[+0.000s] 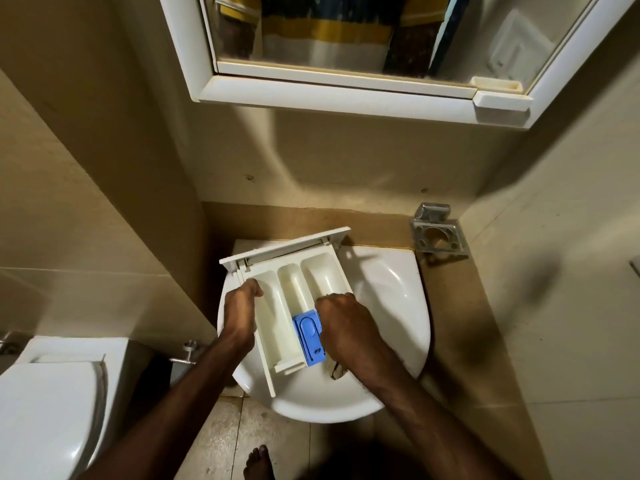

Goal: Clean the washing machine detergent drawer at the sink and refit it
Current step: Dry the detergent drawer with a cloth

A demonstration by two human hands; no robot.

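A bare foot (257, 462) shows at the bottom edge, cut off by the frame, on the tiled floor (221, 434). To the left, a toilet (45, 410) is only partly in view. Above the foot, the white sink (391, 306) holds the detergent drawer (294, 292), which lies across the basin with its front panel toward the wall. The left hand (240, 311) grips the drawer's left wall, fingers curled over the edge. The right hand (346, 323) is clenched down into the right compartment beside the blue insert (309, 336); its fingertips are hidden, so whether it holds anything cannot be told. The drain and tap are hidden. Farther right, a metal holder (438, 233) sits on the wall. Above, a mirror cabinet (346, 46) is cut off at the top.
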